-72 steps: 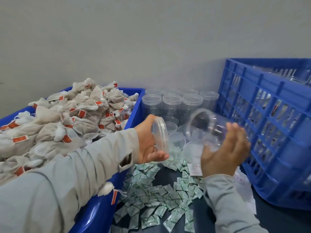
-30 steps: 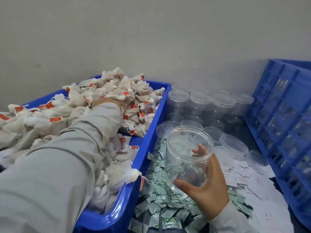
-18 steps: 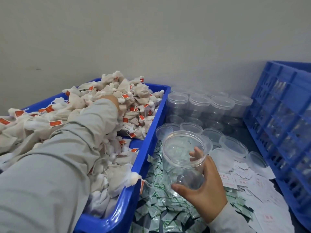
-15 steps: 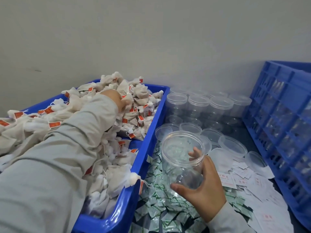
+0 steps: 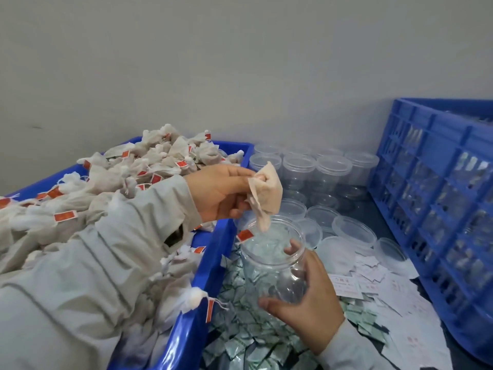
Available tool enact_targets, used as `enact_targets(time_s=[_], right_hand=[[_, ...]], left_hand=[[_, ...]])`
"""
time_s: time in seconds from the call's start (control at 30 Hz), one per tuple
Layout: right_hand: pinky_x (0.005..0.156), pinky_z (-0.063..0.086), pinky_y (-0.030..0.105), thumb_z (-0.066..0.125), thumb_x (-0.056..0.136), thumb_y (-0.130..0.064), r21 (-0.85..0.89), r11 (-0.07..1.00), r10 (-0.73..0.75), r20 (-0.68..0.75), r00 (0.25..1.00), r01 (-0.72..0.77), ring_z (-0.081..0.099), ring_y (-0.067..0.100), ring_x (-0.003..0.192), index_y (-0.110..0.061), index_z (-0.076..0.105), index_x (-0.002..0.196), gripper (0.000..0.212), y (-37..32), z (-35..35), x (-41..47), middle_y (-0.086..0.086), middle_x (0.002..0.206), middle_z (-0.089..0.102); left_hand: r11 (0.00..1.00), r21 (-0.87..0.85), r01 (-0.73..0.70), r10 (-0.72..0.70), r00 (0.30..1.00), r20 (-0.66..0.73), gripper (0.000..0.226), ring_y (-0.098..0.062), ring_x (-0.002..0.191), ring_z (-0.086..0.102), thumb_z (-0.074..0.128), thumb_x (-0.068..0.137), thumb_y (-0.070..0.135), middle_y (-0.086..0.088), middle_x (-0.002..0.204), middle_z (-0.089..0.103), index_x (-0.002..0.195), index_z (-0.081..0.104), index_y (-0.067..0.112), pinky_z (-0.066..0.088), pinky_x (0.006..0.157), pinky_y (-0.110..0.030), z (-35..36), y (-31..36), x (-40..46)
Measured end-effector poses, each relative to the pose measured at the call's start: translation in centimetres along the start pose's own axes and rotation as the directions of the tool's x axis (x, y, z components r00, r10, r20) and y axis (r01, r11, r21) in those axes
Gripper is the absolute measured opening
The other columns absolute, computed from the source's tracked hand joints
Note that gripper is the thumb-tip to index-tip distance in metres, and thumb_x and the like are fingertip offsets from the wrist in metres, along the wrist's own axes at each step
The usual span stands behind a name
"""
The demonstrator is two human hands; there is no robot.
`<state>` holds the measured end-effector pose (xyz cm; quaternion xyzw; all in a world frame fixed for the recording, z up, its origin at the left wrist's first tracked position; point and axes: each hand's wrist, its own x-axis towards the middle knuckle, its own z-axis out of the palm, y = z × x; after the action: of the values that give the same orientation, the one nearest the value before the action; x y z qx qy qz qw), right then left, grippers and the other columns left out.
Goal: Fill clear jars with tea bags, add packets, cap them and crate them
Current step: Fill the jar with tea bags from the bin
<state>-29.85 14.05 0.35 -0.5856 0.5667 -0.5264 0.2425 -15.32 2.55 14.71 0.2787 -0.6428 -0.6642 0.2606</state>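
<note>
My right hand (image 5: 306, 300) grips an open clear jar (image 5: 269, 260) from below and behind, holding it upright over the packets. My left hand (image 5: 221, 193) pinches a beige tea bag (image 5: 266, 193) just above the jar's mouth; the bag's lower tip dips past the rim, and its red tag (image 5: 245, 235) hangs at the jar's left edge. A blue bin (image 5: 202, 303) on the left is heaped with tea bags (image 5: 112, 188). Green and white packets (image 5: 240, 340) lie scattered on the table under the jar.
Capped empty jars (image 5: 306, 166) stand in rows at the back, with loose clear lids (image 5: 352, 229) in front of them. White paper slips (image 5: 373, 279) lie to the right. A tall blue crate (image 5: 437, 204) holding jars fills the right side. A grey wall runs behind.
My left hand has come out of the tea bag heap with one bag and moved right to the jar's mouth. The jar in my right hand has stayed about where it was.
</note>
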Motion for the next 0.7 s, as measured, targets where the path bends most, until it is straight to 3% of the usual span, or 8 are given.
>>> enact_targets(time_s=[0.1,0.23,0.33,0.4,0.53,0.6,0.7], right_hand=[[0.081,0.035,-0.001,0.079,0.036,-0.057,0.005,1.000,-0.003,-0.003,1.000,0.003,0.046,-0.015,0.106,-0.045,0.041,0.114,0.087,0.0,0.0,0.0,-0.026,0.113,0.047],[0.078,0.040,0.002,0.079,0.037,-0.053,0.060,0.998,-0.002,-0.005,1.000,0.002,0.052,-0.010,0.101,-0.042,0.045,0.112,0.084,-0.1,0.1,0.0,-0.024,0.111,0.049],[0.083,0.040,0.004,0.078,0.036,-0.050,0.062,0.998,-0.008,-0.030,1.000,0.010,0.051,-0.011,0.104,-0.041,0.045,0.112,0.083,-0.1,0.2,0.0,-0.024,0.113,0.050],[0.086,0.040,0.006,0.078,0.036,-0.051,0.054,0.998,-0.015,-0.031,0.999,0.017,0.050,-0.011,0.107,-0.038,0.046,0.113,0.085,-0.1,0.2,0.0,-0.021,0.115,0.049],[0.092,0.046,0.022,0.082,0.037,-0.051,0.067,0.998,-0.003,-0.021,1.000,0.004,0.052,-0.005,0.108,-0.040,0.045,0.117,0.089,0.2,0.2,0.0,-0.024,0.115,0.049],[0.092,0.048,0.027,0.083,0.037,-0.050,0.069,0.998,-0.003,-0.022,1.000,0.005,0.054,-0.002,0.107,-0.045,0.044,0.116,0.088,0.2,0.2,0.0,-0.025,0.112,0.049],[0.093,0.050,0.032,0.084,0.038,-0.052,0.061,0.998,-0.005,-0.019,1.000,0.006,0.054,-0.002,0.107,-0.049,0.043,0.116,0.088,0.3,0.2,0.0,-0.030,0.109,0.048]], left_hand=[[0.993,0.109,0.033,-0.039,0.998,0.056,0.009,-0.004,0.040,0.043,0.056,0.070,0.017,0.002,0.048,0.051,0.070,0.061,0.010,0.031,0.040,-0.015,0.1,-0.4,-0.1],[0.977,0.213,0.020,-0.032,0.998,0.052,0.018,-0.004,0.043,0.041,0.064,0.060,0.025,0.004,0.055,0.054,0.074,0.072,0.017,0.032,0.040,-0.014,-0.3,-0.4,0.0],[0.983,0.182,-0.017,0.032,0.996,-0.079,0.016,-0.005,0.044,0.039,0.067,0.062,0.025,0.008,0.055,0.053,0.075,0.073,0.018,0.032,0.039,-0.015,-1.4,-0.1,0.3],[0.986,0.164,-0.026,0.057,0.981,-0.185,0.005,-0.005,0.043,0.039,0.067,0.074,0.017,0.008,0.054,0.053,0.075,0.072,0.017,0.032,0.038,-0.015,-2.2,0.1,0.6],[0.991,0.120,-0.054,0.094,0.928,-0.360,0.019,-0.005,0.041,0.042,0.062,0.085,0.009,0.003,0.058,0.056,0.070,0.069,0.015,0.034,0.039,-0.014,-3.5,0.2,1.2],[0.957,0.289,-0.012,0.151,0.874,-0.463,0.016,-0.006,0.047,0.046,0.062,0.086,0.010,0.003,0.065,0.057,0.072,0.066,0.017,0.039,0.047,-0.019,-4.6,0.1,1.5],[0.690,0.691,0.218,0.291,0.790,-0.540,0.011,-0.009,0.065,0.053,0.060,0.088,0.012,0.005,0.080,0.061,0.085,0.068,0.019,0.044,0.070,-0.023,-6.4,-1.2,2.1]])
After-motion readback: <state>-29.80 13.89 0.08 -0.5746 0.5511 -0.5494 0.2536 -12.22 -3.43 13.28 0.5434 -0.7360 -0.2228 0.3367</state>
